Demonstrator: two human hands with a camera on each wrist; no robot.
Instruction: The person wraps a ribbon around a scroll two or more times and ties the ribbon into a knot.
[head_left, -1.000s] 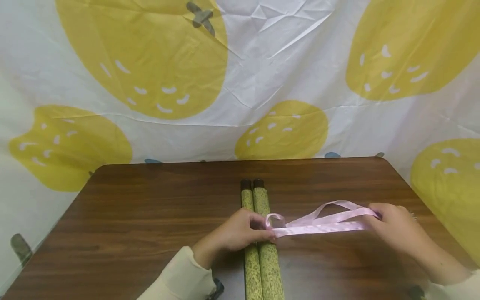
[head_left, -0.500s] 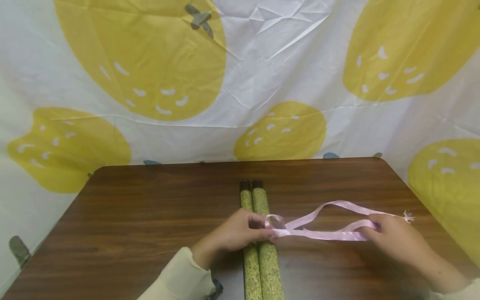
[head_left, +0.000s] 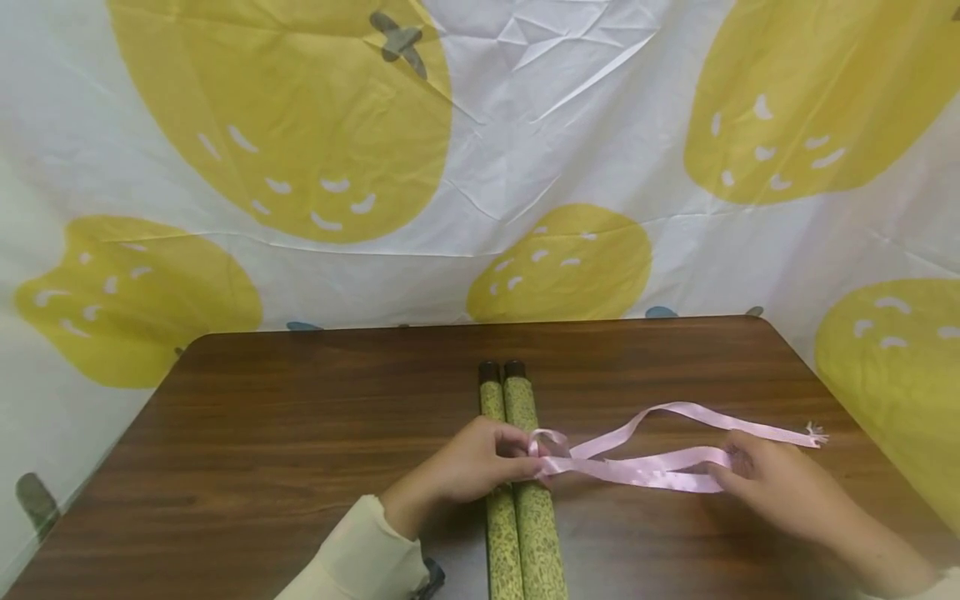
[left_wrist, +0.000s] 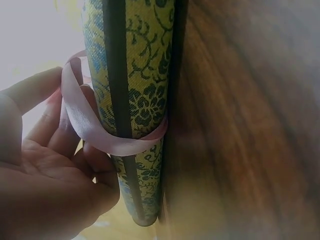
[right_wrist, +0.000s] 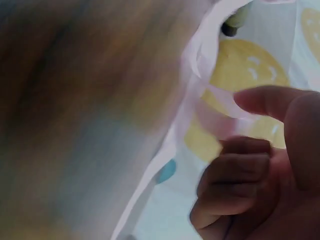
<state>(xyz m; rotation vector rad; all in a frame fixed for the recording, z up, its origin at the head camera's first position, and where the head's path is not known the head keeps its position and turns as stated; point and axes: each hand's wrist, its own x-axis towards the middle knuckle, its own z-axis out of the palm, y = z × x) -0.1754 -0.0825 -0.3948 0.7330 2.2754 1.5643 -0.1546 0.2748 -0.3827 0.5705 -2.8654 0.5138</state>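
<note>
Two rolled scrolls, the left one (head_left: 504, 537) and the right one (head_left: 538, 525), lie side by side, covered in yellow-green floral cloth with dark end knobs. A pink satin ribbon (head_left: 630, 472) runs around at least one scroll (left_wrist: 147, 65), as the left wrist view shows. My left hand (head_left: 474, 465) lies over the scrolls and pinches the ribbon beside a small loop. To the right, my right hand (head_left: 780, 483) holds a fold of ribbon at its fingertips; the right wrist view shows curled fingers (right_wrist: 230, 170). One frayed ribbon end trails free beyond that hand.
The brown wood-grain table (head_left: 300, 417) extends on both sides of the scrolls. A white cloth with yellow fruit prints (head_left: 555, 262) hangs behind it. A small dark object (head_left: 431, 577) shows by the left cuff.
My right hand has let the frayed ribbon strand go and now holds only the lower fold, slightly further left. The left hand stays in place at the scrolls.
</note>
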